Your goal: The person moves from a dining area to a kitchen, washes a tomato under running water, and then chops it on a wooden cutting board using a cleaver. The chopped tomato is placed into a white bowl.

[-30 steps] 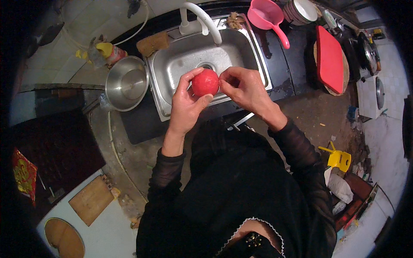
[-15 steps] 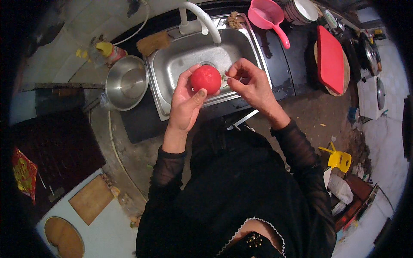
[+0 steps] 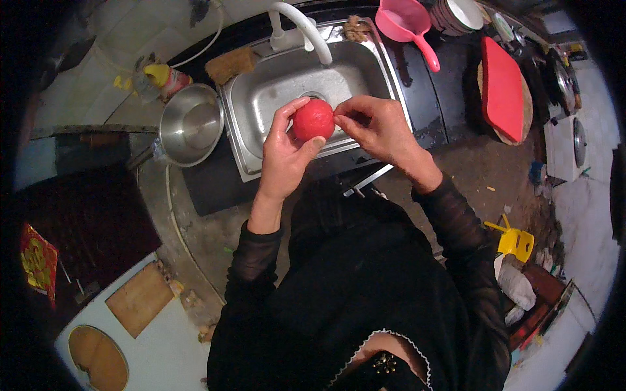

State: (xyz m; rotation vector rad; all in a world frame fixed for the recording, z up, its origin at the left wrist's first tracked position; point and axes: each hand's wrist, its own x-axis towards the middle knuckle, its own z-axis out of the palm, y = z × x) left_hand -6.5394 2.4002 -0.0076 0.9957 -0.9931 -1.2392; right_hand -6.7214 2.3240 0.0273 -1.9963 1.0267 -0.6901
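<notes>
Over the sink, my left hand (image 3: 283, 163) cups a round red tomato (image 3: 313, 120), its thumb on the near side and its fingers around the left and far side. The surface of the tomato looks wet and patchy, like bare flesh. My right hand (image 3: 381, 133) pinches thumb and forefinger together at the tomato's right edge, on its skin. Whatever bit lies between these fingertips is too small to see clearly. Beneath both hands is the steel sink (image 3: 251, 107), its drain partly covered by the tomato and fingers.
A white faucet (image 3: 310, 29) arches over the basin. Left of the sink stands a steel bowl (image 3: 171, 130), with a brown sponge (image 3: 229, 65) on the rim. To the right are a pink dipper (image 3: 398, 26), stacked bowls (image 3: 450, 19) and a red cutting board (image 3: 501, 91).
My right hand has moved left from beside the tomato, where it pinched a small red scrap, to the tomato's edge. My left hand has shifted and turned slightly with the tomato.
</notes>
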